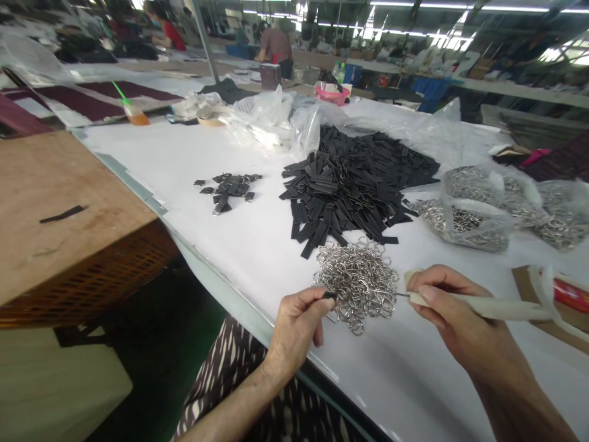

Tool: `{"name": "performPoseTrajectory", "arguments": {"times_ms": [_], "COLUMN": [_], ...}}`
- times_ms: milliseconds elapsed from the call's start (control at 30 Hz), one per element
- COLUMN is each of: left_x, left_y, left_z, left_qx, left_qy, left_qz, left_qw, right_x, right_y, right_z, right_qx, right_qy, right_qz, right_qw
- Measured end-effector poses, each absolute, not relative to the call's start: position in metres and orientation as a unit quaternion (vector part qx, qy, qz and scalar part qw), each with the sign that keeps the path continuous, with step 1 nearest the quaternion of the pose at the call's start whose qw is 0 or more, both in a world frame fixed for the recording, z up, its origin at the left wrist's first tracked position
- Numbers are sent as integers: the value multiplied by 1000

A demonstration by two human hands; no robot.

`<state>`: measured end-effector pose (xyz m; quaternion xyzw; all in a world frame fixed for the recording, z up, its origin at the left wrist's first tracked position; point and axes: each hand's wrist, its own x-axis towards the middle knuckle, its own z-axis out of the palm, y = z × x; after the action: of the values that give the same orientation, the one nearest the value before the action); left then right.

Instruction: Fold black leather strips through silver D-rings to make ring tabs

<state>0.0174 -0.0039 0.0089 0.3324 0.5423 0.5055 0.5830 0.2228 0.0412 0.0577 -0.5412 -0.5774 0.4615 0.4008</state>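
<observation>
My left hand [299,325] pinches a small black strip [329,295] between thumb and fingertips, at the left edge of a pile of silver metal D-rings [361,279]. On the other side of that pile, my right hand [455,307] is closed around a long, pale tool [501,306]. Its thin metal tip points left, over the rings; I cannot tell its exact kind. Behind the rings lies a large heap of black fabric strips [354,184]. Further left is a small cluster of folded black strips with rings [230,189].
Clear plastic bags of metal rings [478,209] stand at the right, near an open cardboard box [529,288]. Crumpled plastic [276,120] lies behind. A wooden board [59,184] with one black strip adjoins the white table [248,252] at left. People work in the background.
</observation>
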Motion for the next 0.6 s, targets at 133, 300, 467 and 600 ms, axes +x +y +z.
{"name": "performPoseTrajectory", "arguments": {"times_ms": [133,300,467,600], "left_x": [15,13,13,12], "left_y": [-2,-2,-2,-1], "left_z": [9,12,13,7], "left_qx": [329,335,326,290], "left_qy": [503,496,495,497], "left_qz": [555,564,535,521], "left_qw": [575,569,602,630], "right_x": [220,220,224,226], "right_y": [40,41,41,41], "right_z": [60,57,52,52], "right_qx": [-542,-545,-558,-555], "right_qy": [-589,-592,-580,-577], "right_qz": [450,421,439,445], "right_qw": [396,418,401,402]}}
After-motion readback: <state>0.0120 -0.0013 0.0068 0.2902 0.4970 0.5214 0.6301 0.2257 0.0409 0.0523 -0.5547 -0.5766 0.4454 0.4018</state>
